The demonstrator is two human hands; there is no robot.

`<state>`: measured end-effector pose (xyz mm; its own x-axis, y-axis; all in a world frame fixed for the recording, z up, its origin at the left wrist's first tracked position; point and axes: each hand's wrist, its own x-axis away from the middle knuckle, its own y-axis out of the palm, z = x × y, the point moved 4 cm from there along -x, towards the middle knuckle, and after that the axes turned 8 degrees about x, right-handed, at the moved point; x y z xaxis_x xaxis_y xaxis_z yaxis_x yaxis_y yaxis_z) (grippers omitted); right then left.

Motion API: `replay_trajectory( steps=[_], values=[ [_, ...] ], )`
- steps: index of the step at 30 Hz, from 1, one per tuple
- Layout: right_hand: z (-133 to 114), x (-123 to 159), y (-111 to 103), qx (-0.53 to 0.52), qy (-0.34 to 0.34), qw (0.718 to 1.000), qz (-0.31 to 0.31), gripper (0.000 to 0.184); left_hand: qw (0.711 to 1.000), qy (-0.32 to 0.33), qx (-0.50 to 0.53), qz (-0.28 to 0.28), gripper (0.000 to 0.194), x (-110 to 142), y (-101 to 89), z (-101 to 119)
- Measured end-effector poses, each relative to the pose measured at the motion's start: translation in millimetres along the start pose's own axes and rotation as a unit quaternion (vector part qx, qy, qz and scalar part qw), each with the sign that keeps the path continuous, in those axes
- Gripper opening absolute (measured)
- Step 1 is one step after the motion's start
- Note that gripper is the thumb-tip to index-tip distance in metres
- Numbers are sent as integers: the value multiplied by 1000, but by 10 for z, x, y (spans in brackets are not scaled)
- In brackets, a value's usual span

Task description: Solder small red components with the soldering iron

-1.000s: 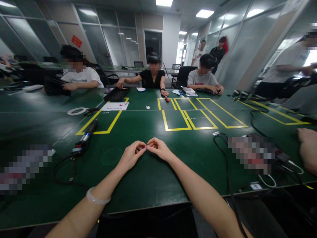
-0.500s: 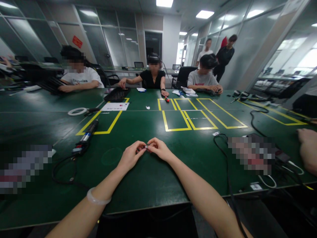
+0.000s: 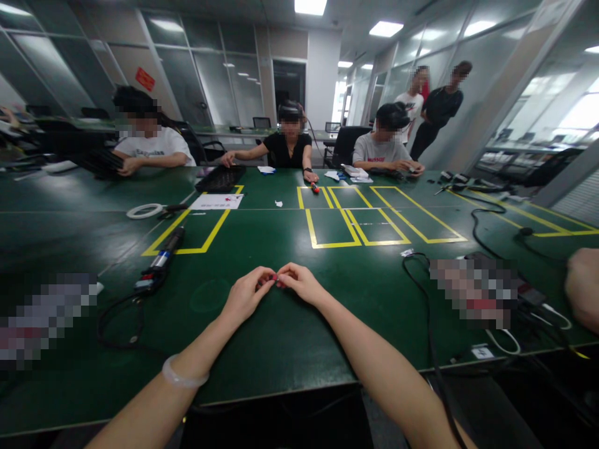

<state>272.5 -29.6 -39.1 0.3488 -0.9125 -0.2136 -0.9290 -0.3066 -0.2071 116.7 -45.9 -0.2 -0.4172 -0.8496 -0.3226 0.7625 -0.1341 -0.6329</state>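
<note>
My left hand (image 3: 247, 293) and my right hand (image 3: 303, 284) meet above the green table (image 3: 290, 349), fingertips almost touching. Between the pinched fingertips is a tiny dark reddish piece (image 3: 275, 278), mostly hidden and too small to name. Both hands are closed in a pinch around it. A pale bangle (image 3: 183, 373) circles my left wrist. To the left of my hands lies an electric screwdriver (image 3: 163, 260), its black cable (image 3: 99, 327) looping on the tabletop.
Yellow tape rectangles (image 3: 333, 244) mark the table ahead. A white sheet (image 3: 216, 201) and a black tray (image 3: 219, 179) lie at far left. Cables (image 3: 428, 299) and a blurred-out device (image 3: 472, 293) sit at right. Several people sit opposite; another person's hand (image 3: 583, 287) shows at right.
My hands stay in nearly the same place. The tiny piece at my fingertips shows more red than before. Two standing people in the background have moved right.
</note>
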Motion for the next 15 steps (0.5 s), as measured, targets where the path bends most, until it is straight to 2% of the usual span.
replay_trajectory(
  steps=[5, 15],
  values=[
    [-11, 3, 6, -5, -1, 1000, -1, 25, 1000, -16, 11, -1, 24, 1, 7, -38],
    [24, -5, 4, -28, 11, 1000, -4, 23, 1000, -9, 17, -4, 23, 6, 5, -51]
  ],
)
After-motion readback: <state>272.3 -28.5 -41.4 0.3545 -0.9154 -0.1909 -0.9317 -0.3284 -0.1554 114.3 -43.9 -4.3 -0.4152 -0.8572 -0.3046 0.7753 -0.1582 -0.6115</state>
